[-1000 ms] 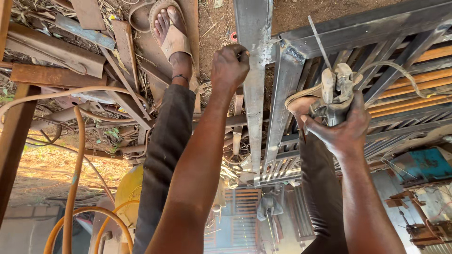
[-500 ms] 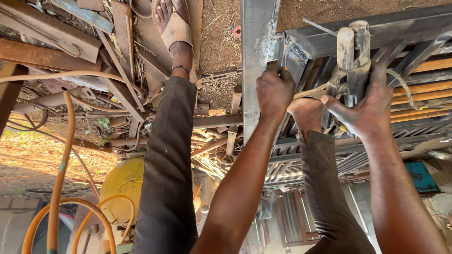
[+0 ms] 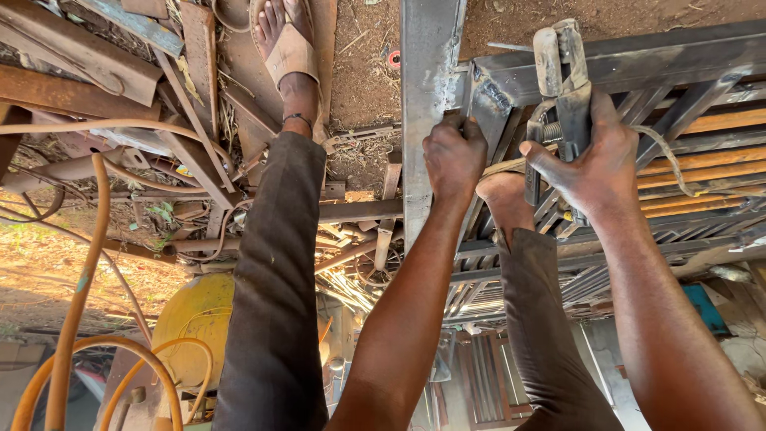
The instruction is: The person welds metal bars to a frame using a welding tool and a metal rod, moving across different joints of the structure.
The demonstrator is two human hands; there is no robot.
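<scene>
Bare brown dirt [image 3: 367, 72] is under me, littered at nine to eleven o'clock with rusty scrap metal strips and angle pieces [image 3: 96, 80], and an orange hose [image 3: 76, 303] loops past a yellow gas cylinder [image 3: 199, 311] at seven o'clock. Across the top, from twelve to three o'clock, lies the grey welded steel frame with its slanted bars [image 3: 638, 64], and a long grey flat steel bar [image 3: 427, 96] runs straight down from twelve o'clock.

My left hand [image 3: 455, 160] is closed in a fist on the edge of that flat bar, right where it meets the frame's corner. My right hand [image 3: 594, 164] is clamped around the dark, worn welding electrode holder [image 3: 562, 88], whose head points up to one o'clock and lies against the frame's top rail.

Half a second ago my left hand sat near the middle of the view; now it is at one o'clock, and the holder has shifted right along with it. A second ago the left hand gripped higher up the bar, away from the corner. So both hands have closed in on the joint: bar steadied, holder at the rail.

My sandalled left foot [image 3: 287, 48] rests at eleven o'clock; my bare right foot [image 3: 507, 195] stands on the frame between my hands.
</scene>
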